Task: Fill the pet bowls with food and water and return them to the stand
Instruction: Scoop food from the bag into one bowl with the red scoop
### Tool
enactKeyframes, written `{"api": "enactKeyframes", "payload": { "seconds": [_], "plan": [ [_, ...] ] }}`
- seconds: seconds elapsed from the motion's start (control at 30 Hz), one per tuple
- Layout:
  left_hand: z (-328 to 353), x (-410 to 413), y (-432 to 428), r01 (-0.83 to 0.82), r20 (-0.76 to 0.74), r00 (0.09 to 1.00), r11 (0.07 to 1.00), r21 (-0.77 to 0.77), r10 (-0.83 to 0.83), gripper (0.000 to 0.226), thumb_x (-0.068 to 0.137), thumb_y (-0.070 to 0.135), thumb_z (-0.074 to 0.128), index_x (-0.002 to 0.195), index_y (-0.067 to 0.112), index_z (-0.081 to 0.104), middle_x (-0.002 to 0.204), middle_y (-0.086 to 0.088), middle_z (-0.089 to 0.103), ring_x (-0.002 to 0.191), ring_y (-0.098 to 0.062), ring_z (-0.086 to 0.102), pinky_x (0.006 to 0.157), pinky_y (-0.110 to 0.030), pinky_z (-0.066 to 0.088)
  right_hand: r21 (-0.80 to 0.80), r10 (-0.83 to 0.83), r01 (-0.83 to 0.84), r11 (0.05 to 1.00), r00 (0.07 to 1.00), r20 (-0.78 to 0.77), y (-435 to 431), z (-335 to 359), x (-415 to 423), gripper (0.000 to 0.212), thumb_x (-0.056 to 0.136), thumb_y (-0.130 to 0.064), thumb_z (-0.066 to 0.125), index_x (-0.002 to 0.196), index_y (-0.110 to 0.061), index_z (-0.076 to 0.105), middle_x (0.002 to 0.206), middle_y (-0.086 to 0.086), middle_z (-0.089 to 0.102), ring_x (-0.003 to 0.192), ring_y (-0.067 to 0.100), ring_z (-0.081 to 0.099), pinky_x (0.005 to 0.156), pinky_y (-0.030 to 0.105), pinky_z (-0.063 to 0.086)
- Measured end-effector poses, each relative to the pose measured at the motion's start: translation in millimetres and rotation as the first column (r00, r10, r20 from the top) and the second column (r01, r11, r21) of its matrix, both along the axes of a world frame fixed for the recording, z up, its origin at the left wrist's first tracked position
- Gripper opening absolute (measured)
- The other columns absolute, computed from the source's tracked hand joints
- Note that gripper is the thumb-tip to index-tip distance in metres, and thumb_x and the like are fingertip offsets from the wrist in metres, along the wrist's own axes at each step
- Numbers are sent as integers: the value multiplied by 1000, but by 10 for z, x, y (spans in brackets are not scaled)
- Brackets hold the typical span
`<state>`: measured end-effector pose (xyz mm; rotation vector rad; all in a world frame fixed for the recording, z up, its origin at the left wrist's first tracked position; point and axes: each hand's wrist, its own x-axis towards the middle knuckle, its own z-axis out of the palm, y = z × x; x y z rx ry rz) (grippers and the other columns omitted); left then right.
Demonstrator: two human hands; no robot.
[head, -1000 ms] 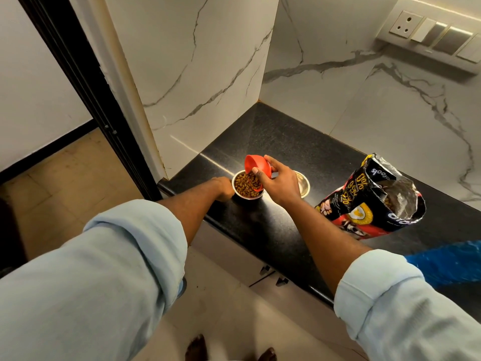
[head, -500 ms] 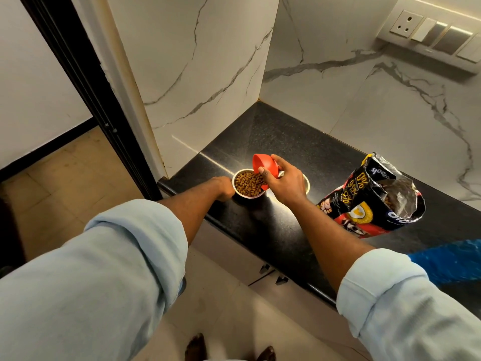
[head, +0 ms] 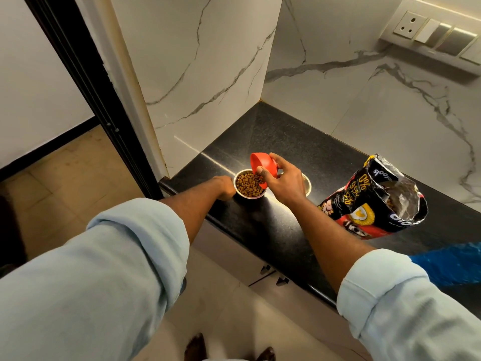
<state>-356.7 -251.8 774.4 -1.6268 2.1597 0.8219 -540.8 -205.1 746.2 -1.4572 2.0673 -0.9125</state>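
A steel pet bowl [head: 240, 194] full of brown kibble stands near the front left corner of the black counter [head: 276, 225]. My left hand [head: 226, 188] grips its left side. My right hand [head: 282, 179] holds a red scoop [head: 260, 164] tipped on its side over the bowl's right rim, mouth facing left. A second steel bowl [head: 307, 184] sits just behind my right hand, mostly hidden. An open black and red pet food bag [head: 374, 201] lies on the counter to the right.
Marble walls close the counter at the left and back. A socket panel [head: 432, 32] is mounted at top right. Something blue [head: 453, 264] covers the counter at the right edge. Cabinet doors [head: 270, 276] sit under the counter; a doorway and tiled floor lie left.
The red scoop has lifted a little and tipped further up over the bowl. My left hand has stayed on the bowl.
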Motion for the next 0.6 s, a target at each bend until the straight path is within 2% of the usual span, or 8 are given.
{"api": "enactKeyframes", "payload": {
  "seconds": [0.2, 0.37, 0.6],
  "plan": [
    [-13, 2, -9, -16, -15, 1000, 1000, 14, 16, 46, 102, 21, 50, 148, 16, 50, 149, -14, 52, 136, -31, 51, 111, -39, 42, -8, 42, -43, 999, 998, -39, 22, -32, 53, 77, 87, -71, 69, 152, -35, 51, 145, 0, 64, 122, 20, 65, 97, 48, 59],
    [-14, 0, -5, -8, -5, 1000, 1000, 10, 8, 48, 103, 20, 48, 151, 15, 46, 152, -15, 48, 139, -32, 47, 113, -39, 40, -25, 27, -27, 999, 1000, -13, 20, -18, 18, 75, 87, -69, 71, 151, -34, 52, 144, -1, 64, 120, 20, 66, 96, 50, 60],
    [-11, 0, 3, -5, 26, 1000, 1000, -12, 5, 49, 104, 18, 47, 153, 13, 43, 155, -16, 45, 142, -32, 43, 114, -38, 37, -46, 66, -67, 997, 998, -10, 32, -6, 43, 72, 89, -63, 73, 151, -32, 54, 143, 0, 65, 116, 20, 68, 92, 45, 61]
  ]
}}
